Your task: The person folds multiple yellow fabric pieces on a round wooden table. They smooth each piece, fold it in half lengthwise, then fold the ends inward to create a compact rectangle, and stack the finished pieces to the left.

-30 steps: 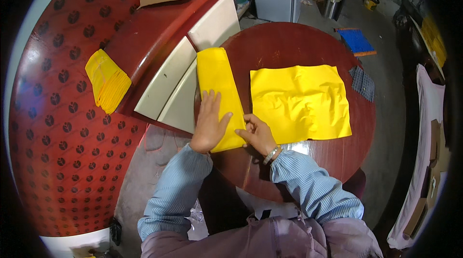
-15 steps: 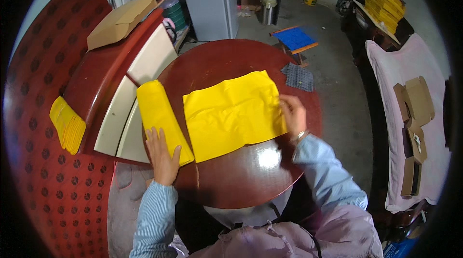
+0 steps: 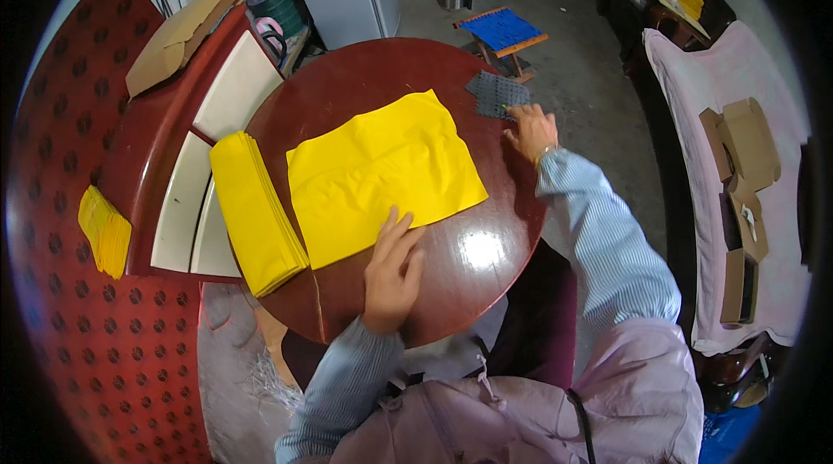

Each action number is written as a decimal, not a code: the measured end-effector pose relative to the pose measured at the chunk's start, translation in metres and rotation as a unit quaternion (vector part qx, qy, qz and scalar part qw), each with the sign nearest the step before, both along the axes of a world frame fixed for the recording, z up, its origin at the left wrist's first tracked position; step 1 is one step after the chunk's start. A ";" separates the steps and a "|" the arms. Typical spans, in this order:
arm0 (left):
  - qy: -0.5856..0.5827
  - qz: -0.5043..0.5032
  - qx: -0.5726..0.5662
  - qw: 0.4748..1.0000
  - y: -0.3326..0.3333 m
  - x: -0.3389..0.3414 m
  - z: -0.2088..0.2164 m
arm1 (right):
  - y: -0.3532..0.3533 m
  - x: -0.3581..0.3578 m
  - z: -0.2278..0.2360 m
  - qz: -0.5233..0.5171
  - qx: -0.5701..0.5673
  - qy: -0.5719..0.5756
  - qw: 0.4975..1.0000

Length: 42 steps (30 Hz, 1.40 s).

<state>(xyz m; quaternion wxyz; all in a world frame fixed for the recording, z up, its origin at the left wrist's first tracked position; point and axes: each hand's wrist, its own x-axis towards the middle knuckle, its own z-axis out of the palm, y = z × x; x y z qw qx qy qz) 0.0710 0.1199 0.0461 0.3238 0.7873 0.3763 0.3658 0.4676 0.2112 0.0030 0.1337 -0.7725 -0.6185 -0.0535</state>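
Observation:
A yellow plastic sheet or bag (image 3: 382,173) lies flat and slightly wrinkled on the round red-brown table (image 3: 347,65). Over its near edge is my left hand (image 3: 392,277), fingers stretched out and holding nothing I can see. My right hand (image 3: 533,133) is at the table's far right, its fingers curled down at the edge of a dark grey textured mat (image 3: 501,93). A tiny pale speck shows by those fingertips; what they grip, if anything, is too small to make out. To the left rests a thick stack of folded yellow bags (image 3: 253,212).
A red cabinet with cream panels (image 3: 178,191) adjoins the table's left side, with a flattened cardboard box (image 3: 178,39) on top. Another yellow bundle (image 3: 105,232) lies further left. Beyond the table stands a blue folding stool (image 3: 503,30); open cardboard boxes (image 3: 751,152) lie on the covered seat at right.
My right hand has left the sheet's right edge and reached to the grey mat. My left hand has come off the folded stack and moved right, over the sheet's near edge.

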 end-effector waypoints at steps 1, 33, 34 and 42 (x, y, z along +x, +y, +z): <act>-0.005 -0.003 -0.005 1.000 0.007 0.014 -0.005 | -0.012 -0.013 -0.002 0.015 0.049 0.100 0.994; -0.034 0.032 -0.017 0.999 0.020 0.070 -0.059 | -0.113 -0.084 -0.004 0.319 0.042 0.306 0.896; -0.036 0.018 -0.011 0.999 0.022 0.068 -0.061 | -0.112 -0.084 -0.005 0.324 0.042 0.305 0.895; -0.041 -0.033 -0.001 0.999 0.023 0.061 -0.058 | -0.105 -0.086 -0.008 0.281 0.024 0.405 0.870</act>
